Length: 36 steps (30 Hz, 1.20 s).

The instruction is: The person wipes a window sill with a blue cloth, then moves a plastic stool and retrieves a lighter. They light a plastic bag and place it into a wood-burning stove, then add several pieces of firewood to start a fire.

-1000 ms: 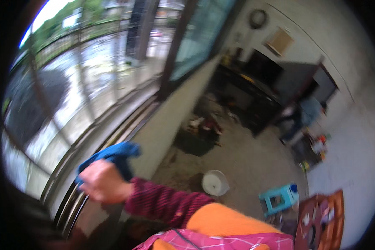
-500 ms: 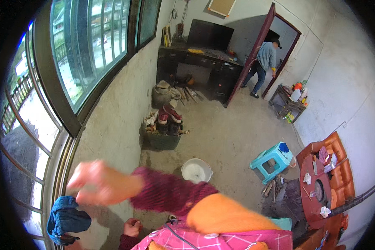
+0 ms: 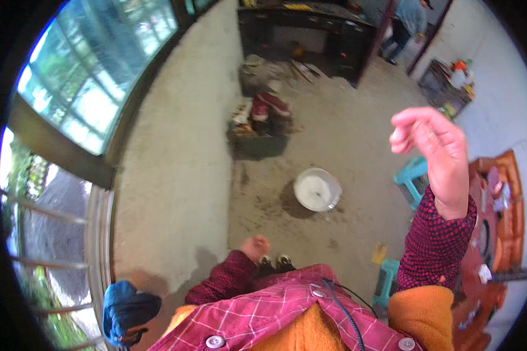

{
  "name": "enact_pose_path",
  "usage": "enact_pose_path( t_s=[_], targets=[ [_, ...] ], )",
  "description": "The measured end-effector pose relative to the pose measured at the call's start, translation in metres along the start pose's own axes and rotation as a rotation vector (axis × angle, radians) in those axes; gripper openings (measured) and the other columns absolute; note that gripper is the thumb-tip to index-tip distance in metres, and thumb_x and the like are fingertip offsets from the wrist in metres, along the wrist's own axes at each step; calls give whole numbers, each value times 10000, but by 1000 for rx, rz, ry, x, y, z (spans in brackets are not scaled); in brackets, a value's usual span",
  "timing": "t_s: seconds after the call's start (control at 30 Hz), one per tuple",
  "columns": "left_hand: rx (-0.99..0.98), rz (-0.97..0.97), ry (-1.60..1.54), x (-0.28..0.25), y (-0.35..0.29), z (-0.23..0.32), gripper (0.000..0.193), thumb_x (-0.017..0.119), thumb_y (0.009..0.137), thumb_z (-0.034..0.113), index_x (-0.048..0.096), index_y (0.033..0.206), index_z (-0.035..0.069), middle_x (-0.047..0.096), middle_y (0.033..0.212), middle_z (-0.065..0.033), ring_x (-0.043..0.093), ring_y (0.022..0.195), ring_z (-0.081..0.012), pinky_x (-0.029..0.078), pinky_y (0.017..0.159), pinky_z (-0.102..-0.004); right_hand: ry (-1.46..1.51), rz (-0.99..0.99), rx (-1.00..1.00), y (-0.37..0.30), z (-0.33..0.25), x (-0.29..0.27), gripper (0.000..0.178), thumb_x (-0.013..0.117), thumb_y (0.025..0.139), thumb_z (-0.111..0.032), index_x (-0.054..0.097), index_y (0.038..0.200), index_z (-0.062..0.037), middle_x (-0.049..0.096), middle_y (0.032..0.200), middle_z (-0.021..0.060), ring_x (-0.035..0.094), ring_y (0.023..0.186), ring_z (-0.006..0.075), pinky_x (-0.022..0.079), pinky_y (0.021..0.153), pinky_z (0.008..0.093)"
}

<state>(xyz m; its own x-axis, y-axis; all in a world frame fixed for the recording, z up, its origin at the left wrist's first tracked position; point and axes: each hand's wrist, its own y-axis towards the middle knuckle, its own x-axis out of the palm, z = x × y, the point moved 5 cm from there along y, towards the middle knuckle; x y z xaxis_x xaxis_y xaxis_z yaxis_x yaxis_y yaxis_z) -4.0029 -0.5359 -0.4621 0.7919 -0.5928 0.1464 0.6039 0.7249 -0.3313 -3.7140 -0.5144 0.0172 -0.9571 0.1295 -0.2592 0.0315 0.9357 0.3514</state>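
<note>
My right hand (image 3: 433, 149) is raised at the right, in front of the stool and the dark red table. Its fingers curl in towards the thumb, and nothing shows between them. Low in the middle, my left hand (image 3: 255, 248) hangs beside the wall, above my shoes, small and loosely closed with nothing seen in it. On the window ledge at the lower left lies a dark blue cloth (image 3: 129, 310), apart from both hands. A white bucket (image 3: 318, 190) with whitish liquid stands on the floor ahead of me.
A dark container (image 3: 257, 146) with maroon shoes (image 3: 268, 106) on top stands by the wall. At the right are a light blue stool (image 3: 413, 175), a dark red table and an orange sofa (image 3: 512, 199). Another person (image 3: 407, 23) stands in the far doorway, near a small cluttered stand (image 3: 442, 88).
My right hand has swung from beside the blue cloth at the window across to the right. The view has tilted down and turned. The cloth still lies on the ledge.
</note>
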Motion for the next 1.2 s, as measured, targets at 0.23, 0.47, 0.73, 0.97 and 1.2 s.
enact_pose_path(
  t_s=[0.23,0.47,0.73,0.97,1.2],
  targets=[
    [-174,-59,288,43,85,13,112,587,802,114,569,838,10,587,631,-61,563,576,-148,451,528,-299,-643,-176,453,-58,66,-99,187,618,821,-90,602,988,-9,572,729,3,520,656,55,433,603,207],
    [-277,-242,568,154,191,26,149,590,794,148,600,762,3,616,629,-69,587,588,-144,472,563,-290,-672,37,570,-203,230,-229,229,546,839,-283,599,906,-70,626,784,151,613,705,313,484,631,397],
    [0,-335,859,375,347,105,217,630,739,223,642,853,39,644,746,-138,629,705,-261,487,658,-352,-495,-184,967,-331,389,-300,308,528,836,-327,629,966,-67,650,865,163,623,799,315,481,705,394],
    [42,-451,959,492,479,168,255,611,789,169,620,995,18,630,755,-118,616,703,-231,498,693,-355,-460,327,987,-283,448,-437,323,544,830,-323,627,975,-47,647,860,178,620,789,338,480,702,403],
    [-379,-611,743,555,692,158,175,449,852,25,583,956,-17,577,654,-62,581,636,-144,480,571,-296,-90,522,1146,-279,600,-523,276,537,858,-268,626,911,-12,641,710,91,618,629,196,484,578,338]
  ],
)
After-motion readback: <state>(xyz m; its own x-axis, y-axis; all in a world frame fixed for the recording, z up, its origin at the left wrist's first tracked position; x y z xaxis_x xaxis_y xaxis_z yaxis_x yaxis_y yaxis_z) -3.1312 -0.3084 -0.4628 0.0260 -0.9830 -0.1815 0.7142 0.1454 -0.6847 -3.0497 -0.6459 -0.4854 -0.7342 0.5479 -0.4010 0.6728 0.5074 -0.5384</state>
